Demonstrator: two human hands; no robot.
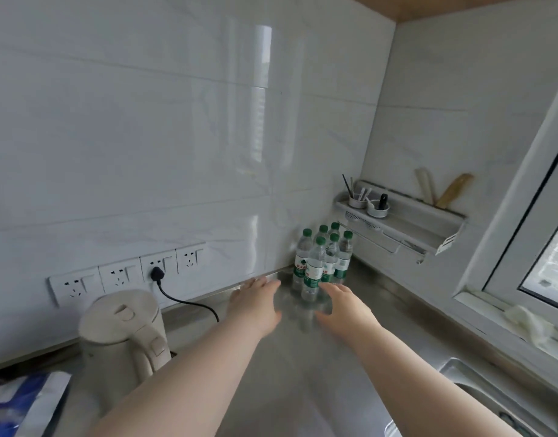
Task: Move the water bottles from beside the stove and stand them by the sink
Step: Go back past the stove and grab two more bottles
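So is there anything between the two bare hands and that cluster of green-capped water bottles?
Nothing: in the head view only bare steel counter lies between left hand, right hand and green-capped bottles.

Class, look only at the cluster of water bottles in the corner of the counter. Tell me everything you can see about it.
The water bottles are six clear plastic bottles with green caps and green-and-white labels. They stand upright, packed close together in the corner of the steel counter, beside the tiled wall and below a wall shelf. Neither hand touches them yet; the right hand is nearest the front bottle.
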